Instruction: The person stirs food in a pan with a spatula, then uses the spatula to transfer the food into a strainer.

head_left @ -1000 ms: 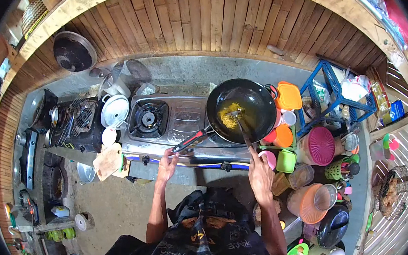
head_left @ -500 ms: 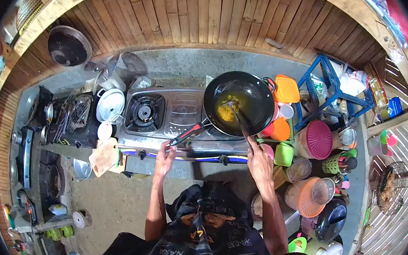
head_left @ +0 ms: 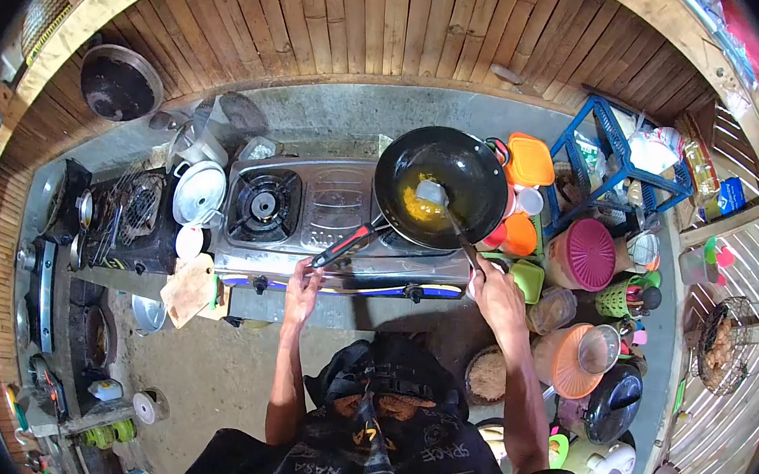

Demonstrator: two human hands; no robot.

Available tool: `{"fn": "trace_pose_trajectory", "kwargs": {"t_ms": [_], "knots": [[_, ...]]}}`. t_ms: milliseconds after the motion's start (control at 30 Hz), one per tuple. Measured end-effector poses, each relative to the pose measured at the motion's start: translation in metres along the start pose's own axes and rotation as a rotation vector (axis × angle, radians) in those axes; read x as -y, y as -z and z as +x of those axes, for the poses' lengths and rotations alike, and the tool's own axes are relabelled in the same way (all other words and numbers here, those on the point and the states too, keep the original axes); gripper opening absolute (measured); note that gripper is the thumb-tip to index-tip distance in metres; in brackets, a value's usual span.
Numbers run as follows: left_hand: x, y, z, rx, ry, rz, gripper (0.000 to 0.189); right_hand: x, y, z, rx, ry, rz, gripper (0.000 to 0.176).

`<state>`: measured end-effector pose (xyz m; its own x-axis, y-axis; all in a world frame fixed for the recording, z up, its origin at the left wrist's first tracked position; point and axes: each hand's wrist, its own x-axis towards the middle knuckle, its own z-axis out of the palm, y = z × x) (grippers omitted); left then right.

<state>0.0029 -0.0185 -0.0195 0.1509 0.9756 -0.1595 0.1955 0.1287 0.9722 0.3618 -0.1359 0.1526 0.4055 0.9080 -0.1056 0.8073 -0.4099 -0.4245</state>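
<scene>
Wok (head_left: 439, 188) sat over the stove's (head_left: 337, 201) right side | left hand (head_left: 300, 298), at stove's front, pinched the long handle's (head_left: 342, 246) end, probably the best hold | bowl looked stiff, fairly heavy, slick inside; yellow food (head_left: 421, 208) seemed soft | right hand (head_left: 501, 304), near stove's front right, was closed round the spatula (head_left: 458, 228)

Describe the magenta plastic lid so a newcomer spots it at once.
Right of the silver metal stove stands a blue plastic rack. Just nearer you is the round, ribbed magenta plastic lid. Its colour separates it from the ribbed round orange lid, nearer still.
</scene>
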Motion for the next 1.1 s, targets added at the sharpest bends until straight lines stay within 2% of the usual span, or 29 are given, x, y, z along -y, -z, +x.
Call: {"fn": "trace_pose_trajectory", "kwargs": {"t_ms": [33, 233, 333, 367, 433, 467, 600, 700, 767, 833, 900, 1100], "knots": [[0.001, 0.000, 0.000, -0.001, 0.003, 0.000, 0.043, 0.004, 0.000, 0.002, 0.077, -0.026, -0.006, 0.035], [0.005, 0.003, -0.001, 0.008, 0.003, 0.042, 0.041, 0.016, 0.003, 0.024, 0.206, 0.020, -0.075, 0.034], [0.011, 0.004, 0.001, 0.005, -0.007, 0.021, 0.039, -0.022, -0.025, 0.053, 0.017, 0.291, 0.051, 0.031], [0.011, 0.003, 0.001, 0.011, -0.013, 0.016, 0.039, -0.026, -0.022, 0.057, 0.017, 0.290, 0.051, 0.031], [0.014, 0.002, 0.002, -0.002, -0.021, 0.001, 0.041, 0.007, 0.023, 0.053, 0.366, 0.040, 0.159, 0.031], [0.016, 0.002, 0.002, -0.015, -0.028, -0.014, 0.044, 0.007, 0.025, 0.055, 0.437, -0.060, 0.267, 0.031], [0.019, 0.003, 0.004, 0.004, -0.036, -0.040, 0.044, 0.011, 0.035, 0.051, 0.450, -0.061, 0.203, 0.031], [0.016, 0.004, 0.001, 0.017, -0.026, -0.016, 0.043, 0.001, 0.031, 0.049, 0.436, -0.095, 0.270, 0.032], [0.016, 0.004, 0.002, 0.018, -0.040, -0.049, 0.040, -0.010, 0.029, 0.055, 0.499, -0.106, 0.291, 0.032], [0.004, 0.001, -0.001, -0.002, 0.025, -0.033, 0.037, -0.017, 0.029, 0.056, 0.520, -0.096, 0.290, 0.033], [0.003, 0.001, -0.001, -0.003, 0.017, -0.015, 0.036, -0.021, 0.029, 0.054, 0.543, -0.191, 0.421, 0.034], [0.001, 0.001, -0.002, -0.007, 0.020, -0.030, 0.038, -0.022, 0.033, 0.047, 0.479, -0.199, 0.472, 0.036]]}}
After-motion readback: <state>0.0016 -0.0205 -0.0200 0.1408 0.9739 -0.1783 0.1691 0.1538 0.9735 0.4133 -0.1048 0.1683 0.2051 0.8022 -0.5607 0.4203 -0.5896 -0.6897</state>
